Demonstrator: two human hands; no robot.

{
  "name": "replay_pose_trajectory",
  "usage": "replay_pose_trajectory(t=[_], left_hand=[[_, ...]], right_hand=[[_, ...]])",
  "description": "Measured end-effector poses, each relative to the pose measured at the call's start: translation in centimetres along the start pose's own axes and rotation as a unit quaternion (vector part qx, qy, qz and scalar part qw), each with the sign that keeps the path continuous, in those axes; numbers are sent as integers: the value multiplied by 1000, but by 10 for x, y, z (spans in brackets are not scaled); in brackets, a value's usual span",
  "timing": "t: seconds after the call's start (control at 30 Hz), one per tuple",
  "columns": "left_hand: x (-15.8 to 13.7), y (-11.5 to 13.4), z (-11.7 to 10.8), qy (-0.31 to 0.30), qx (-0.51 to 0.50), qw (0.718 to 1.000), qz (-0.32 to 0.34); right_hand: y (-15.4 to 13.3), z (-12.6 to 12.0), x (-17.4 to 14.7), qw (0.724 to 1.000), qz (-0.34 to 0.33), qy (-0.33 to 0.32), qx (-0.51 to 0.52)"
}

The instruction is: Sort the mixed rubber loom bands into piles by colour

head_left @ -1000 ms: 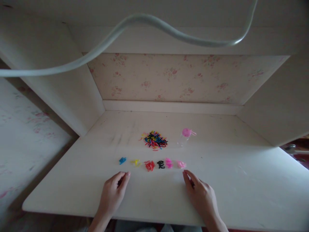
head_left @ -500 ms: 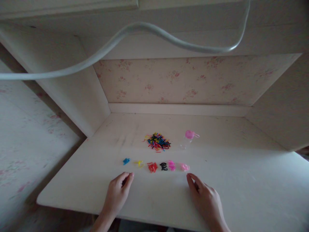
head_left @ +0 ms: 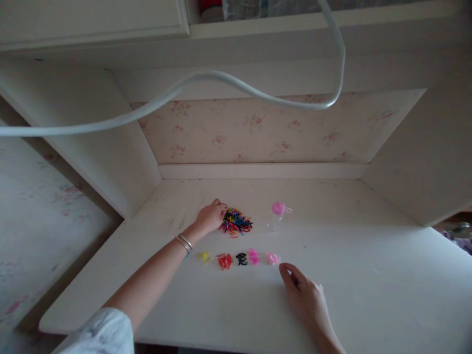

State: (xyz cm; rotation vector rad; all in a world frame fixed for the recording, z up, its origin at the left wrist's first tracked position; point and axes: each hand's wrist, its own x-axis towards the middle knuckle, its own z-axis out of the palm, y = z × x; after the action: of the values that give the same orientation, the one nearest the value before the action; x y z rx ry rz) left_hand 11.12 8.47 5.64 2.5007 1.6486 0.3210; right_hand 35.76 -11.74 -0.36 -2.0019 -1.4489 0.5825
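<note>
My left hand (head_left: pixel 212 216) is stretched out to the left edge of a mixed heap of small colored rubber bands (head_left: pixel 238 222). Its fingers are curled together at the heap; whatever they may hold is hidden. My right hand (head_left: pixel 304 290) rests at the front right with thumb and forefinger closed, nothing visible in them. Just beyond its fingertips lies a light pink bunch of bands (head_left: pixel 273 258). Leftward in the same row are bright pink bands (head_left: pixel 254 256), black bands (head_left: pixel 241 259), red bands (head_left: pixel 224 261) and yellow bands (head_left: pixel 204 256). My left forearm covers the blue bunch almost wholly.
A small clear bottle with a pink lid (head_left: pixel 278 209) and loop lies right of the heap. All of it is on a white desk (head_left: pixel 350 275) with side panels and a flowered back wall. A white cable (head_left: pixel 236 84) hangs across the view above.
My left hand has gone forward from the desk's front to the mixed heap, its arm now over the blue bunch. My right hand stays by the light pink bands. The view has tilted up slightly.
</note>
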Motion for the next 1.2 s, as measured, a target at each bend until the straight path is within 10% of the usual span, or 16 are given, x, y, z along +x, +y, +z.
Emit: replay_pose_trajectory(t=[0.37, 0.67, 1.2], left_hand=[[17, -14, 13, -58, 37, 998, -5], [-1, -10, -12, 18, 61, 998, -6], [-114, 63, -11, 22, 28, 999, 15]], right_hand=[[0, -1, 5, 999, 22, -4, 24], [0, 0, 5, 1000, 10, -5, 16], [-5, -5, 1, 999, -10, 9, 30]])
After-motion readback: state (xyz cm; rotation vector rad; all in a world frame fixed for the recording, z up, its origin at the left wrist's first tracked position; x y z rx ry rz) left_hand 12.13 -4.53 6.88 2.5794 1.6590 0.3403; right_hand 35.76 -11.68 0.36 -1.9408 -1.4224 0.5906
